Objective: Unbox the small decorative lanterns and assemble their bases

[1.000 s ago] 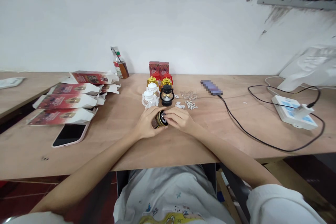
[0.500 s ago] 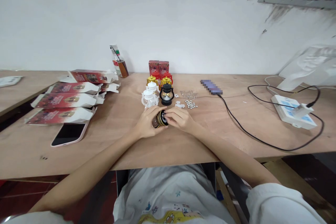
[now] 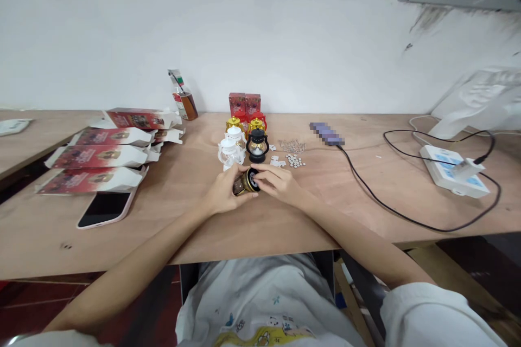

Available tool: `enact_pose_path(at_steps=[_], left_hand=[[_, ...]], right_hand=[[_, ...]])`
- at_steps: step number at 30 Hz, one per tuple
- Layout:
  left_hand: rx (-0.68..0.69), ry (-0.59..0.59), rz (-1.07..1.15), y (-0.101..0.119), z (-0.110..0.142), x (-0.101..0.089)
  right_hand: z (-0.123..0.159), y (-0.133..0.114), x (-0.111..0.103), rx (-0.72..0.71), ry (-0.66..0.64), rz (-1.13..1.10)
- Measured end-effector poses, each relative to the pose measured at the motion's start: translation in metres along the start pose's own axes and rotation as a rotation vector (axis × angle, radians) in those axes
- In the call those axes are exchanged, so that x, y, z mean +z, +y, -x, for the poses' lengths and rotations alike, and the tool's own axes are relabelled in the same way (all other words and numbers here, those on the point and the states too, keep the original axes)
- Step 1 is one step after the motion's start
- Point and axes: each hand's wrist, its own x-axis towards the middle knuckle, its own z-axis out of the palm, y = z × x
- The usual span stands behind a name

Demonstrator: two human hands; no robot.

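My left hand [image 3: 222, 192] is wrapped round a small bronze-and-black lantern [image 3: 242, 183], tipped on its side with its round base turned to the right. At that base the fingertips of my right hand [image 3: 280, 183] are pinched together; whatever they hold is too small to make out. Just beyond my hands stand a black lantern [image 3: 258, 147], white lanterns [image 3: 230, 153], gold lanterns [image 3: 235, 123] and red ones [image 3: 262, 116]. To their right lie small round button cells [image 3: 294, 161], white bits [image 3: 277, 162] and a heap of small metal screws or pins [image 3: 292, 146].
Flattened red boxes [image 3: 100, 156] and a phone [image 3: 105, 209] lie at the left. Behind stand a bottle [image 3: 186, 103] and two red boxes [image 3: 245, 102]. A blurred phone-like device [image 3: 326, 134] has a black cable running to a power strip [image 3: 453, 172] at right.
The lantern has turned slightly in my left hand, so its base faces a little differently. My right fingertips have shifted slightly at the base. The view has moved a touch.
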Motion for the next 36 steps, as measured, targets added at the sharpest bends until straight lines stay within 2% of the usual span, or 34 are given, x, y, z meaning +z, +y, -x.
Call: enact_pose_path(at_steps=[3, 9, 15, 23, 30, 36], left_hand=[[0.03, -0.037, -0.032, -0.0018, -0.0006, -0.0012], [0.095, -0.028, -0.218, -0.0028, -0.0028, -0.0021], [0.107, -0.054, -0.358, -0.0022, -0.003, -0.0008], [0.117, -0.046, -0.39, -0.0039, -0.0028, 0.0001], [0.083, -0.055, -0.4, -0.003, -0.0021, 0.0002], [0.109, -0.041, -0.398, -0.0038, -0.0017, 0.0005]], right_hand=[[-0.0003, 0.0001, -0.0003, 0.043, -0.008, -0.047], [0.0011, 0.0031, 0.0, 0.117, 0.012, -0.053], [0.0028, 0.0033, 0.0016, 0.083, 0.023, -0.008], [0.0023, 0.0032, 0.0021, 0.045, 0.036, 0.035], [0.0028, 0.0029, 0.0019, 0.065, 0.015, 0.034], [0.0034, 0.0043, 0.0025, 0.057, 0.035, 0.008]])
